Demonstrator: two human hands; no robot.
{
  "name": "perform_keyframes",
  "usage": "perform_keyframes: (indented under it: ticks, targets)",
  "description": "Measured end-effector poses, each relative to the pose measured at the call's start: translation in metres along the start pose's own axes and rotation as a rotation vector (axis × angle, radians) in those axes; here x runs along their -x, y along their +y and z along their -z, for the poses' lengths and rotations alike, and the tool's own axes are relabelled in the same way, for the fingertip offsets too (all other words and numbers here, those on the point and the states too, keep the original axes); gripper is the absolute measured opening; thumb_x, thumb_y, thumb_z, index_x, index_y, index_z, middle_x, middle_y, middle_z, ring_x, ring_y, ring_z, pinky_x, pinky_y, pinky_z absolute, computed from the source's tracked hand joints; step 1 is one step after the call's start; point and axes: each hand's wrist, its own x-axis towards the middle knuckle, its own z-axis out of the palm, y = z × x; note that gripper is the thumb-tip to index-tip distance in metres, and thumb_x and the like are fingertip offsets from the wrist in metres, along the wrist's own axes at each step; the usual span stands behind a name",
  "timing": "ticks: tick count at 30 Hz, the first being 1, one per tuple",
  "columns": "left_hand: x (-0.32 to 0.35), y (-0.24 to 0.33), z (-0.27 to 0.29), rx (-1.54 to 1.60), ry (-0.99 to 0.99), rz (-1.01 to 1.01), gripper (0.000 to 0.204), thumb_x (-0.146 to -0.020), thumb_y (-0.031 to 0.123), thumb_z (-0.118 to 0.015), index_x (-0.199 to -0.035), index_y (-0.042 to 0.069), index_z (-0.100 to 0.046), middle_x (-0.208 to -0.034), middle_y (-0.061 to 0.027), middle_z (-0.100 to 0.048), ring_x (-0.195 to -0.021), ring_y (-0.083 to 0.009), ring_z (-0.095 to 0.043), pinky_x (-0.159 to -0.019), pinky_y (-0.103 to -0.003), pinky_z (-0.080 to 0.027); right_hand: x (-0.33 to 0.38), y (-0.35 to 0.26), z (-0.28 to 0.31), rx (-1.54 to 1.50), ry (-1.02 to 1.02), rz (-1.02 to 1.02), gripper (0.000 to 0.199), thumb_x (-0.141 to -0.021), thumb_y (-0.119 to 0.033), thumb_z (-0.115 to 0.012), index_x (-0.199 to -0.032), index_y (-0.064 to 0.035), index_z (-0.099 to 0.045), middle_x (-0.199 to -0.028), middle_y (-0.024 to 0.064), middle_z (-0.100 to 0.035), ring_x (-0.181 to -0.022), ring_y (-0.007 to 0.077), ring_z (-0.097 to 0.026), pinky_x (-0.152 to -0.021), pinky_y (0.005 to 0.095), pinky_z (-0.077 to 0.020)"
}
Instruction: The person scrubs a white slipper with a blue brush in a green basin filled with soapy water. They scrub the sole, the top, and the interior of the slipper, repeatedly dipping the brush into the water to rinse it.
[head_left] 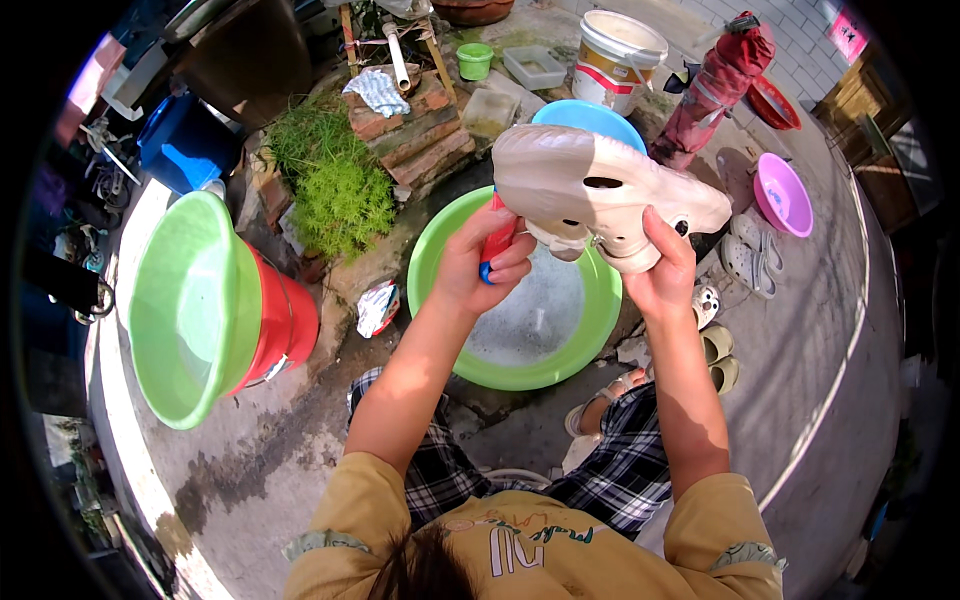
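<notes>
A sunlit concrete yard (820, 330) is seen, crowded with tubs and buckets. Over a green basin (600, 320) of soapy water, a beige clog (600, 185) is held up, sole turned upward. It is gripped at its heel end by the right hand (668, 270), fingers curled around it. A red-and-blue brush handle (497, 243) is clenched in the left hand (485, 265), fingers wrapped tight.

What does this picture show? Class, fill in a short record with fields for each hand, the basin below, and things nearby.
Left hand: left hand grips a red and blue brush handle against the shoe
Right hand: right hand holds a beige clog, sole up
Below: green basin with soapy water
At left: light green tub on a red bucket
At right: pink basin, other shoes on the ground
</notes>
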Motion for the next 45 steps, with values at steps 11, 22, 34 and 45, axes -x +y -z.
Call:
perform_keyframes:
  ticks: [11, 22, 34, 45]
  targets:
    - [0.000, 0.000, -0.003, 0.060, -0.031, 0.000, 0.011, -0.082, 0.007, -0.049, -0.092, 0.008, -0.049, -0.073, -0.0003, -0.049, -0.043, -0.0059, -0.033, -0.034, -0.018, -0.027, 0.004, -0.004, -0.010, -0.105, 0.039, -0.021, 0.044, -0.091, -0.016, -0.044, -0.127, 0.0066, -0.034, -0.127, 0.0183, -0.045, -0.117, 0.0293, -0.046, -0.100, 0.0422, -0.0338]
    - [0.003, 0.002, -0.007, 0.180, 0.044, 0.024, 0.024, -0.090, 0.024, -0.041, -0.097, 0.005, -0.053, -0.074, -0.0021, -0.054, -0.042, -0.0036, -0.034, -0.032, -0.015, -0.026, 0.021, -0.009, -0.034, 1.104, -0.262, 0.186, 0.051, -0.072, -0.032, -0.072, -0.110, -0.0026, -0.054, -0.104, 0.0098, -0.059, -0.094, 0.0219, -0.054, -0.086, 0.0348, -0.0418]
    - [0.011, 0.002, -0.011, 0.045, 0.040, -0.006, 0.025, -0.092, 0.028, -0.041, -0.097, 0.006, -0.052, -0.070, -0.0005, -0.052, -0.042, -0.0034, -0.034, -0.032, -0.015, -0.026, 0.026, -0.013, -0.031, 1.447, -0.377, 0.241, 0.050, -0.072, -0.028, -0.069, -0.116, -0.0091, -0.054, -0.114, 0.0087, -0.057, -0.106, 0.0252, -0.052, -0.093, 0.0361, -0.0390]
    - [0.010, 0.000, -0.019, 0.004, 0.089, -0.009, 0.024, -0.092, 0.026, -0.040, -0.100, 0.007, -0.052, -0.074, -0.0019, -0.055, -0.044, -0.0042, -0.037, -0.032, -0.016, -0.026, 0.028, -0.011, -0.047, 1.724, -0.512, 0.001, 0.059, -0.074, -0.038, -0.066, -0.120, -0.0064, -0.047, -0.119, 0.0127, -0.049, -0.112, 0.0281, -0.043, -0.096, 0.0395, -0.0327]
